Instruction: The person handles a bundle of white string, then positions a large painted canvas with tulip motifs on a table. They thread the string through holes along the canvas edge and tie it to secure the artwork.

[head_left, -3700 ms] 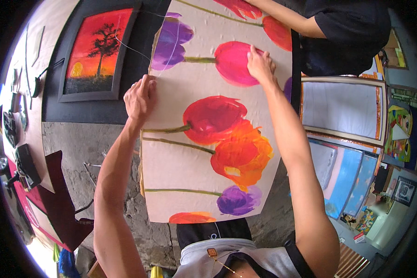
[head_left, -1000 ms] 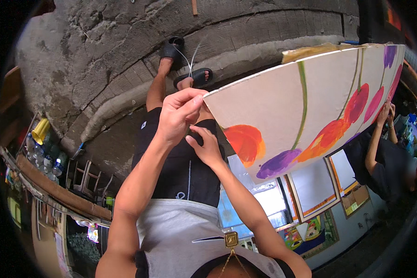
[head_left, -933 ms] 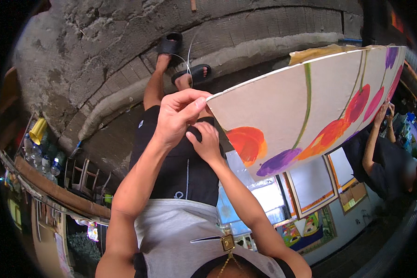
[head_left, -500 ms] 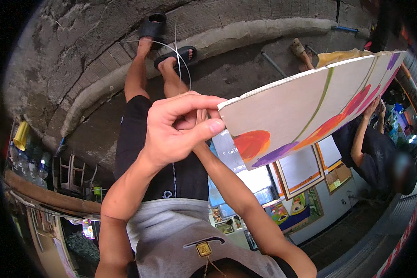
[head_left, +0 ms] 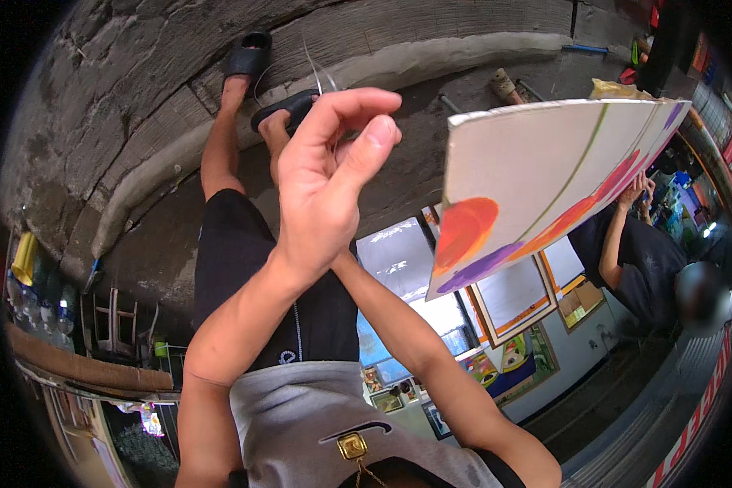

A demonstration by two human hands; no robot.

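Concrete floor (head_left: 122, 122) below; canvas (head_left: 545, 179) right of hand (head_left: 325, 187)

Bare forearms, grey top (head_left: 301, 415), black shorts (head_left: 244, 268), black sandals (head_left: 248, 57).

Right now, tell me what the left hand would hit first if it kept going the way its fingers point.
The left hand points up the picture, pinching a thin thread. Straight on lies the near black sandal on the person's foot, then the concrete floor. Depth is unclear, and the painted canvas lies off to the side.
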